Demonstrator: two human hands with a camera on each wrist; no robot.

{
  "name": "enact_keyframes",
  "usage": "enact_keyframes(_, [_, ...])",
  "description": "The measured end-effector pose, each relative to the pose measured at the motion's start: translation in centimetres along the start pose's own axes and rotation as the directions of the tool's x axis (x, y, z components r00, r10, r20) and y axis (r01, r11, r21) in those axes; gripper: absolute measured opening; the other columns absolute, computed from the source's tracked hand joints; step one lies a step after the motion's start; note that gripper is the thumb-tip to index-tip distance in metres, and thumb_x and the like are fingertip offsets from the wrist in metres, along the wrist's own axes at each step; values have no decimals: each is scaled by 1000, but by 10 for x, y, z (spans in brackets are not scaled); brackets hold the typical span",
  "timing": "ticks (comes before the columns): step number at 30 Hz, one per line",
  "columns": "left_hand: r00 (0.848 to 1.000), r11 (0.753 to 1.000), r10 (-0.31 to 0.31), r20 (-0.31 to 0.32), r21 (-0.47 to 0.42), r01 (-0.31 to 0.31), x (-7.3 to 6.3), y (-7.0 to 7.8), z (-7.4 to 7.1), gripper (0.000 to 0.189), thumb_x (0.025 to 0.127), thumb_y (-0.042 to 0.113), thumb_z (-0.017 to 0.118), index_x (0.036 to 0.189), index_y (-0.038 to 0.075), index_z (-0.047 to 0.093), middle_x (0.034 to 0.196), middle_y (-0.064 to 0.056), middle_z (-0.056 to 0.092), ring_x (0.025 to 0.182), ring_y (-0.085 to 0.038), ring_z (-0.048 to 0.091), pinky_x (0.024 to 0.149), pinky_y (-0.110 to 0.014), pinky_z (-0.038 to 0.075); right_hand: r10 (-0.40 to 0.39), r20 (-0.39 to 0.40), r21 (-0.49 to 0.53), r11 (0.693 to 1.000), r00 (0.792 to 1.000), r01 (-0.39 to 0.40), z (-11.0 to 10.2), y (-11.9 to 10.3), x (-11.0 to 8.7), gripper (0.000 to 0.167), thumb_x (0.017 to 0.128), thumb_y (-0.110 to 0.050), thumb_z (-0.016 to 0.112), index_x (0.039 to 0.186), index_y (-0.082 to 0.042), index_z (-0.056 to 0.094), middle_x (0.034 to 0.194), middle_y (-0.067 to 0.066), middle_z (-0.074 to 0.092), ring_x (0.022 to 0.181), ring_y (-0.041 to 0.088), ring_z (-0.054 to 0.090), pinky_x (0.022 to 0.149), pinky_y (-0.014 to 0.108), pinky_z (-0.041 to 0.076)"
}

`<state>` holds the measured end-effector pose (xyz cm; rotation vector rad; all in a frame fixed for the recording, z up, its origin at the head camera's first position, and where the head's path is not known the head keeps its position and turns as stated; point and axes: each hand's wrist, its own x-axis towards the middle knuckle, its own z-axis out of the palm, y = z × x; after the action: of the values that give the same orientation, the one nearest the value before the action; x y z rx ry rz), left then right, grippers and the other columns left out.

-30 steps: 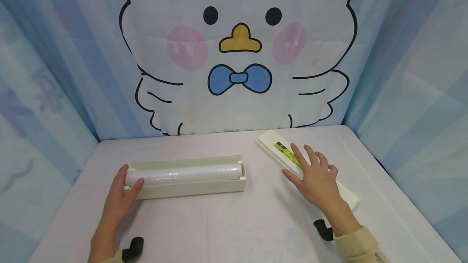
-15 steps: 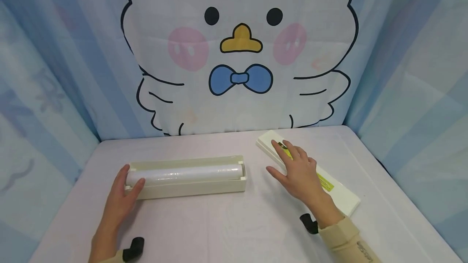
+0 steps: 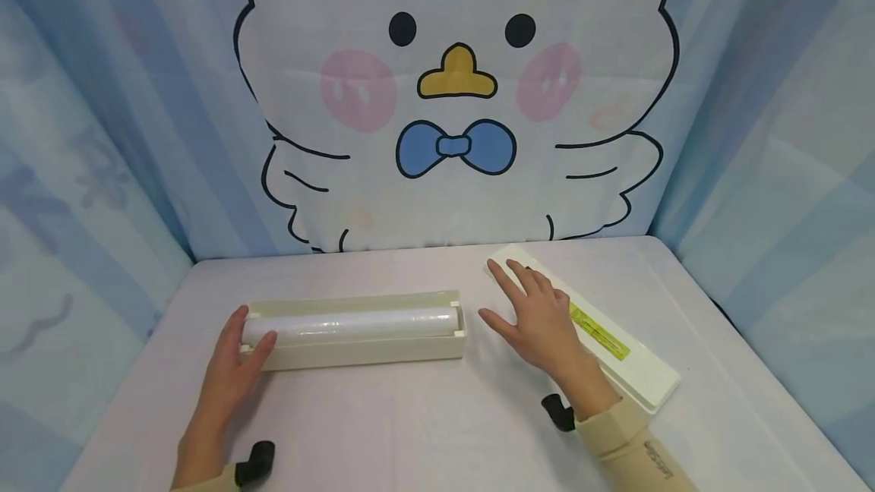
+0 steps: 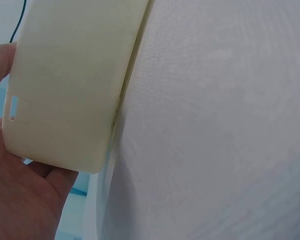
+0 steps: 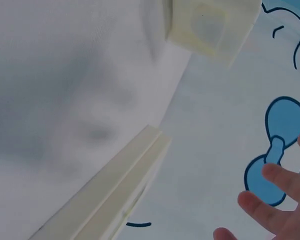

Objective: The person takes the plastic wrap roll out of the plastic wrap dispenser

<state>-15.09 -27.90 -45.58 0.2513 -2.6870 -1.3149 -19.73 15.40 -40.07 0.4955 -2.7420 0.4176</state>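
A long cream cling film box (image 3: pixel 362 354) lies lidless on the left of the table, a shiny white roll of film (image 3: pixel 355 323) inside it. My left hand (image 3: pixel 225 370) grips its left end, thumb on the near wall and fingers round the far side. In the left wrist view the box wall (image 4: pixel 65 80) sits in that hand (image 4: pixel 20 195). The cream lid (image 3: pixel 642 374), with a green-yellow label (image 3: pixel 598 331), lies slantwise at the right. Above its left side, my right hand (image 3: pixel 536 325) has its fingers spread and holds nothing. The right wrist view shows the lid's edge (image 5: pixel 105 190) beside the hand (image 5: pixel 285 210).
A pale cloth covers the table (image 3: pixel 410 424). Behind it hangs a curtain (image 3: pixel 451 203) printed with a cartoon bird, with blue curtains (image 3: pixel 772 196) at both sides. Black camera mounts (image 3: pixel 256 463) are worn at both wrists.
My right hand has moved left across the lid, uncovering more of its label and right end. The left hand keeps its grip on the box.
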Motion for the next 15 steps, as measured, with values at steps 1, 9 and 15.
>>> enact_keyframes(1, [1000,1000,-5,0,1,5,0,0,0,84,104,38,55,159,-3,6,163,-31,8,149,-49,8,117,-65,9,-9,-5,0,1000,1000,9,1,-1,1,76,94,-50,67,158,-26,36,157,12,38,137,44,39,96,71,38])
enact_keyframes(9, [999,999,-33,-1,7,33,1,2,1,83,104,36,55,160,-3,6,164,-29,8,150,-47,7,118,-62,9,-25,12,13,1000,1000,25,5,-11,4,73,94,-50,66,157,-26,38,157,11,40,138,44,39,98,74,35])
enact_keyframes(15, [1000,1000,-29,-1,10,29,0,4,0,83,104,35,56,159,-3,7,163,-30,9,149,-48,8,118,-62,9,-47,34,35,998,998,45,7,-18,8,72,95,-50,66,157,-27,38,158,11,39,138,43,39,101,75,32])
